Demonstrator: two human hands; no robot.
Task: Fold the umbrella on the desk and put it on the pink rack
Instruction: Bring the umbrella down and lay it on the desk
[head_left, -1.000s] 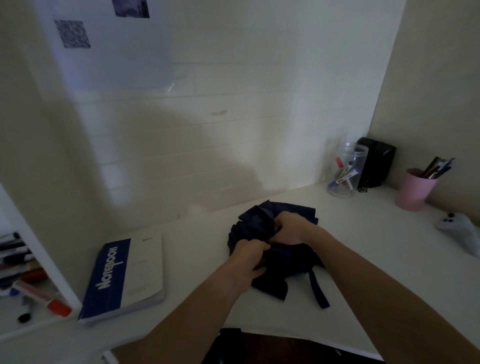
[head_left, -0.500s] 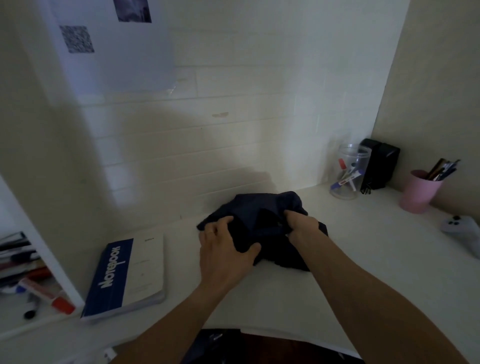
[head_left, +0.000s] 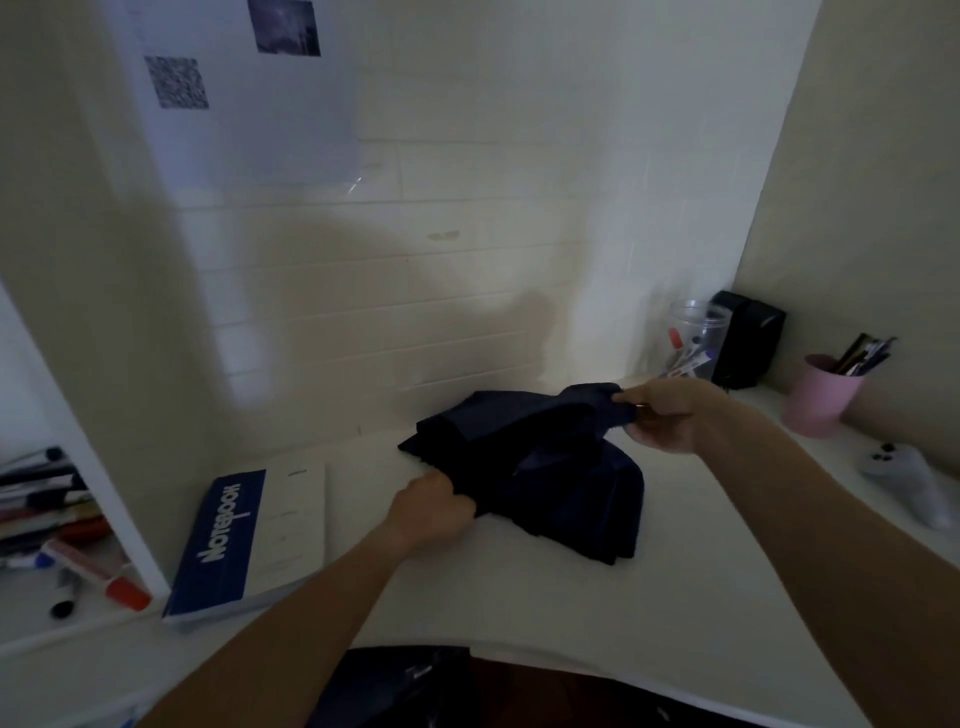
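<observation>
At frame centre, a navy umbrella (head_left: 540, 467) is pinched by the left hand (head_left: 434, 506) and right hand (head_left: 665, 413) on a white desk (head_left: 519, 597) against a white-tiled wall (head_left: 467, 182); a notebook (head_left: 249, 540) lies lower left.

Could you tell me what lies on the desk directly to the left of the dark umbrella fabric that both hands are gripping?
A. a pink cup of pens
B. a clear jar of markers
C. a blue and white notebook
C: the notebook lies flat left of the umbrella, beyond the left hand.

Both arms reach forward, left hand (head_left: 434, 506) and right hand (head_left: 662, 413) curled, gripping.
</observation>
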